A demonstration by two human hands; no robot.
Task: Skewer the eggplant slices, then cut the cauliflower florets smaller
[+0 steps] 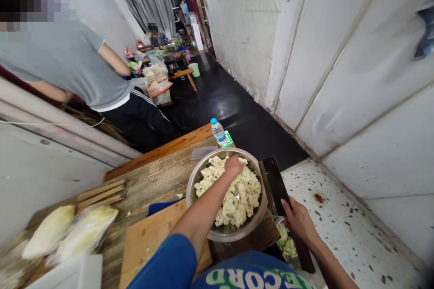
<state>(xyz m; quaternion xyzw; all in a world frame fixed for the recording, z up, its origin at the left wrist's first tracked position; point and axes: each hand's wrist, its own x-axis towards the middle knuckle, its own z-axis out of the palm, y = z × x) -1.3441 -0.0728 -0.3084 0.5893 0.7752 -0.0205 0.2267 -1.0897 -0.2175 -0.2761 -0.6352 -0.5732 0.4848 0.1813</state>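
A steel bowl [200, 176] full of cauliflower florets [237, 198] sits on a wooden table [152, 176]. My left hand [233, 165] reaches into the bowl, fingers curled down among the florets at its far side. My right hand [298, 219] is closed round the handle of a dark cleaver [275, 180], held beside the bowl's right rim. Below that hand lies a second container [286, 244] of greenish cauliflower scraps, partly hidden.
A wooden cutting board [149, 239] lies in front of me. Wrapped cabbages [68, 232] rest at the table's left. A water bottle [218, 131] stands at the far edge. A person in a grey shirt [68, 63] stands at left. White wall panels line the right.
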